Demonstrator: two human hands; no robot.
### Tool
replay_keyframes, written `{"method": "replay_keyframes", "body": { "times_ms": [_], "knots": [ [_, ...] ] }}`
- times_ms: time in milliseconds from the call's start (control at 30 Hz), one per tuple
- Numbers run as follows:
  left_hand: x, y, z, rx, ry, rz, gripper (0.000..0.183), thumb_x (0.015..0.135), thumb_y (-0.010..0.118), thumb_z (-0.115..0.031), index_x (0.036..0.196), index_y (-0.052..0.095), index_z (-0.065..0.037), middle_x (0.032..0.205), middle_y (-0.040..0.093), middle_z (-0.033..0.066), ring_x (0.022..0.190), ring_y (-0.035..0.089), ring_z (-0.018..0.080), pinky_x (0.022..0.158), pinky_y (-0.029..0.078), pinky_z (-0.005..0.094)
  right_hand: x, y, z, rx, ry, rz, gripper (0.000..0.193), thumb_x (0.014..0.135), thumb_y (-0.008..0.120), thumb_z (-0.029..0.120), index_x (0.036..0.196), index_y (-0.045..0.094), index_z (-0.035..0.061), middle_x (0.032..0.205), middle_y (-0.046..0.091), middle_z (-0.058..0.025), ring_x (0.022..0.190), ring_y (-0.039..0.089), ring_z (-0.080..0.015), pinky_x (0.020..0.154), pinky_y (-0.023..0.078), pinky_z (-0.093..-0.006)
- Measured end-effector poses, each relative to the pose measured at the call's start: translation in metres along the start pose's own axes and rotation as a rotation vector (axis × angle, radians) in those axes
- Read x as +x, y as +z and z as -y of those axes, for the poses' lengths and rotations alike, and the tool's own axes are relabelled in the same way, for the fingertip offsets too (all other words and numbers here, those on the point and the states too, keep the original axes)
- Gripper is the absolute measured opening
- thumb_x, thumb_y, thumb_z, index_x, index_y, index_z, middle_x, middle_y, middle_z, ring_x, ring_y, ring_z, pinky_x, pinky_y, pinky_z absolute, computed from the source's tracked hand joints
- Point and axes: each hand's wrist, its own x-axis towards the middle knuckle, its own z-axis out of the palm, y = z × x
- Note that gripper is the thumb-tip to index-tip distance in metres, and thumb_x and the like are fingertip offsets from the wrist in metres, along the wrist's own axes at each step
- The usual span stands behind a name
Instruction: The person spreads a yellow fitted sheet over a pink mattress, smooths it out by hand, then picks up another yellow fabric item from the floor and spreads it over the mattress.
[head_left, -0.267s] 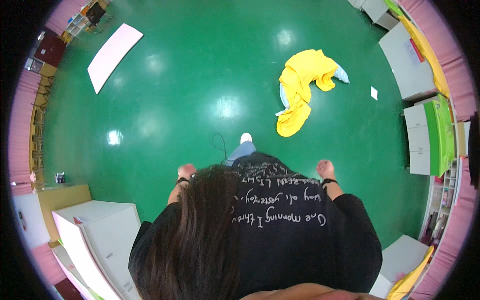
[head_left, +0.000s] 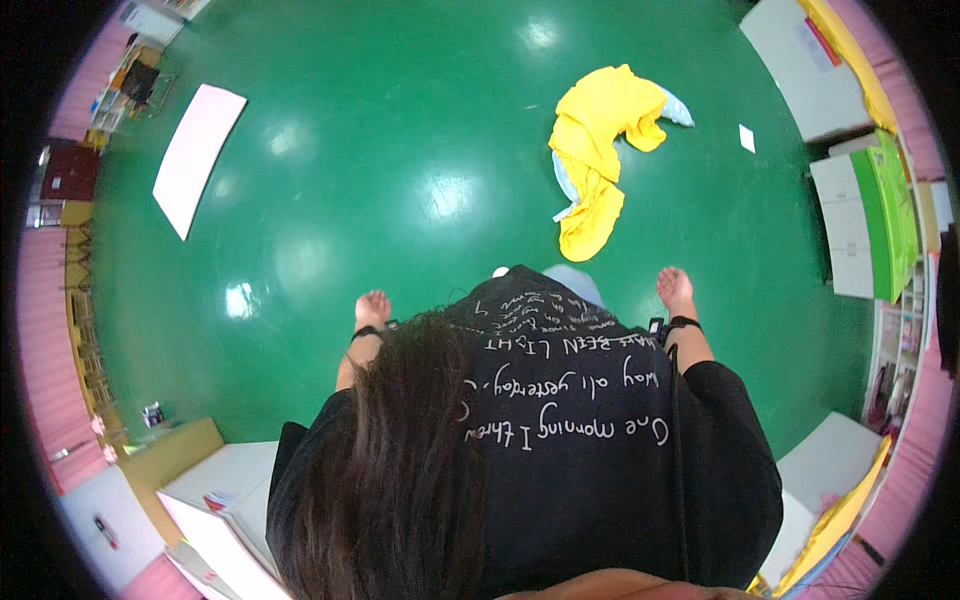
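My left hand point(head_left: 372, 307) hangs in front of me at the left, fingers loosely curled and slightly apart, with nothing seen in it. At the right, my right hand point(head_left: 675, 287) is held out with the palm partly showing, fingers half bent, also without anything visible in it. Both wrists wear black bands. Ahead of the right hand, apart from it, a rumpled yellow cloth point(head_left: 592, 120) lies on the green floor in a curved heap. A light blue patterned piece point(head_left: 677, 108) sticks out from under its edges. My blue trouser leg point(head_left: 575, 284) shows beyond the black shirt.
On the green floor point(head_left: 400, 130) lie a pale pink panel point(head_left: 200, 155) at the far left and a small white sheet point(head_left: 747, 138) at the far right. White cabinets point(head_left: 850, 225) with a green cover line the right side; another white cabinet point(head_left: 235, 480) stands close at my left.
My view has moved forward and turned slightly. Both hands have swung forward, the right one also outward. The leg showing has changed from left to right, and the dark cord loop on the floor no longer shows.
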Motion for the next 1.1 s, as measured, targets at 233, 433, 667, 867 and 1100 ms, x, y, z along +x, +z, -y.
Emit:
{"method": "replay_keyframes", "body": {
  "times_ms": [233, 433, 667, 867, 1100],
  "knots": [
    [0.057, 0.193, -0.05, 0.127, -0.005, 0.185, 0.026, 0.087, 0.04, -0.019, 0.108, 0.046, -0.005, 0.106, 0.052, 0.0075, 0.094, 0.051, 0.0243, 0.081, 0.041, 0.0367, 0.066, 0.086, 0.072, 0.078, 0.074, -0.184, 0.015, 0.085, 0.043, 0.019, 0.095, 0.047, 0.0082, 0.089, 0.057, -0.0042, 0.076, 0.054, -0.0186, 0.066, 0.043, -0.0343],
    [0.096, 0.298, -0.079, -0.01, -0.097, 0.214, 0.024, 0.086, 0.039, -0.019, 0.104, 0.05, -0.006, 0.102, 0.053, 0.0054, 0.09, 0.052, 0.0216, 0.075, 0.044, 0.0357, 0.193, 0.207, 0.147, 0.003, 0.059, -0.135, 0.015, 0.085, 0.043, 0.021, 0.094, 0.048, 0.0088, 0.088, 0.057, -0.0045, 0.076, 0.054, -0.0186, 0.066, 0.043, -0.0338],
    [0.114, 0.352, -0.129, -0.206, -0.118, 0.005, 0.023, 0.085, 0.041, -0.017, 0.104, 0.05, -0.007, 0.093, 0.053, 0.0033, 0.082, 0.052, 0.0196, 0.068, 0.044, 0.0326, 0.332, 0.333, 0.169, -0.11, 0.061, 0.145, 0.01, 0.08, 0.05, 0.018, 0.081, 0.05, 0.008, 0.074, 0.054, -0.0068, 0.063, 0.055, -0.0226, 0.055, 0.044, -0.0347],
    [0.061, 0.514, -0.152, 0.077, 0.072, 0.183, 0.022, 0.083, 0.049, -0.016, 0.103, 0.05, -0.007, 0.08, 0.055, 0.0033, 0.08, 0.052, 0.018, 0.071, 0.043, 0.0318, 0.38, 0.469, 0.175, -0.424, 0.028, 0.013, 0.03, 0.083, 0.05, 0.021, 0.11, 0.043, 0.0097, 0.099, 0.049, -0.0057, 0.075, 0.056, -0.0231, 0.055, 0.044, -0.0319],
    [0.124, 0.617, -0.076, 0.095, -0.45, 0.456, 0.015, 0.083, 0.048, -0.013, 0.095, 0.055, -0.006, 0.083, 0.059, 0.007, 0.079, 0.056, 0.0204, 0.07, 0.045, 0.0323, 0.602, 0.43, 0.069, -0.79, -0.408, -0.111, 0.014, 0.074, 0.057, 0.011, 0.083, 0.063, 0.0021, 0.09, 0.058, -0.016, 0.073, 0.056, -0.0288, 0.063, 0.046, -0.037]
  ]
}}
